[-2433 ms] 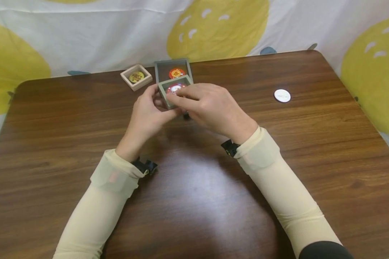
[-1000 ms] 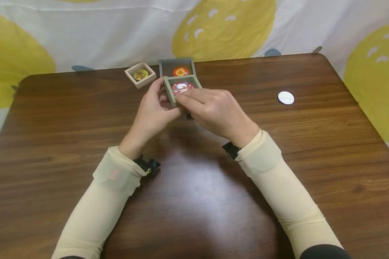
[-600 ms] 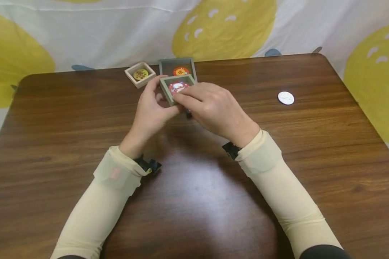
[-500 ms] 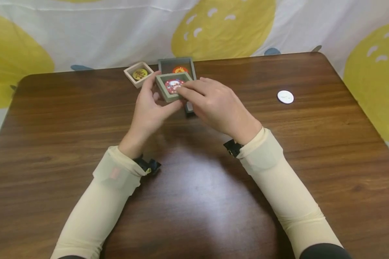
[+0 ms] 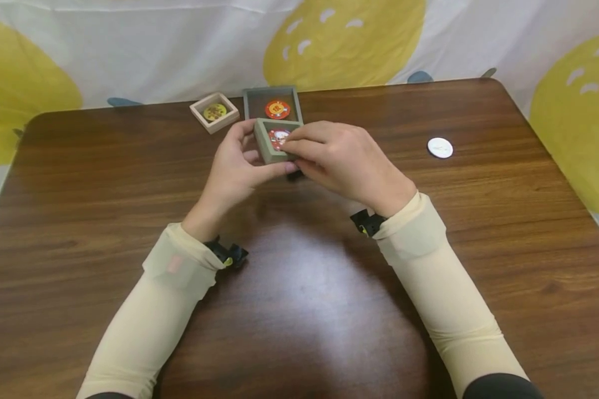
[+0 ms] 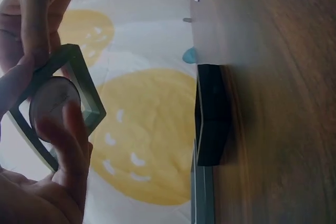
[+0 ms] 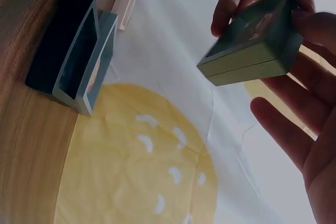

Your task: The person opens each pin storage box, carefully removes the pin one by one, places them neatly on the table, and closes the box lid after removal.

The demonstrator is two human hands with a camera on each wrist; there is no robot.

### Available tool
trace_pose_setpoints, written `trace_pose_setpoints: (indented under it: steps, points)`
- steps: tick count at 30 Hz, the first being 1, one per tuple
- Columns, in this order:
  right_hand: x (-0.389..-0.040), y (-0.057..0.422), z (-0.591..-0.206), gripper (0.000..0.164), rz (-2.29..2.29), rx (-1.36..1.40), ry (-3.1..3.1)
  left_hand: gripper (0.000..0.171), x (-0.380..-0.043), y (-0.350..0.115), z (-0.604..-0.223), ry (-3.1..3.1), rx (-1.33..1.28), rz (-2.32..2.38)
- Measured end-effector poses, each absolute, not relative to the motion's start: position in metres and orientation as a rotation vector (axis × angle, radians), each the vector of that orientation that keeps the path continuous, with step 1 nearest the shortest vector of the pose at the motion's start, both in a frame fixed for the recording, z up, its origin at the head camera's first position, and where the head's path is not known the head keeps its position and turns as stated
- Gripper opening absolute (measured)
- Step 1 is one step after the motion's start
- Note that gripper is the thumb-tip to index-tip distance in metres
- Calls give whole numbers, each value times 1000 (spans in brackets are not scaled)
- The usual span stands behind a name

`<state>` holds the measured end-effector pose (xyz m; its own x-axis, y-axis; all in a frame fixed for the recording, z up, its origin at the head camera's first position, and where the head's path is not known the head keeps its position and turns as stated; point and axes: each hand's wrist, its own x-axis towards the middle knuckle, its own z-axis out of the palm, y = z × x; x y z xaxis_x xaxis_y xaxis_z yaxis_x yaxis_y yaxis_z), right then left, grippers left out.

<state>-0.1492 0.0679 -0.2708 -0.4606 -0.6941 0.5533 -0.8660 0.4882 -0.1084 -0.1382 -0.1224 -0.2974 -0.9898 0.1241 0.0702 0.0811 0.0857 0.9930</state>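
Note:
Above the table, a small square green display frame (image 5: pixel 262 143) is held between both hands. A round red badge (image 5: pixel 278 137) shows inside its opening, and the left wrist view shows the badge's pale back (image 6: pixel 55 98). My left hand (image 5: pixel 229 172) grips the frame from the left, thumb along the near edge and fingers behind. The right hand (image 5: pixel 349 158) pinches the frame's right side with thumb and fingers, covering that corner. In the right wrist view a thin seam runs along the side of the green frame (image 7: pixel 244 67).
A larger grey frame (image 5: pixel 247 105) with an orange-red badge (image 5: pixel 278 109) lies at the back edge. Left of it sits a pale wooden frame (image 5: pixel 232 115) with a yellow badge (image 5: pixel 214 112). A dark frame (image 6: pixel 214 116) stands beneath the hands. A white disc (image 5: pixel 440 148) lies right.
Over the last half second the green frame has shifted slightly right and down and turned, showing its left side more. The right hand has moved a little right. Things on the table stay put.

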Motion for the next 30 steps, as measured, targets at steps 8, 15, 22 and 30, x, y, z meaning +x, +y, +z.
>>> trace_pose_setpoints:
  steps: [8,15,22,30]
  points:
    - [-146,66,-272,38,466,1343,-2215,69,-139,-124,-299,2255,277,2108]
    - [-138,62,-267,42,331,1295,-2113,63,-139,-122,-302,2054,427,2229]
    - [-130,58,-264,35,260,1288,-2219,68,-138,-125,-301,2117,435,2082]
    - [-132,55,-268,31,255,1299,-2206,59,-139,-125,-300,2189,424,2014]
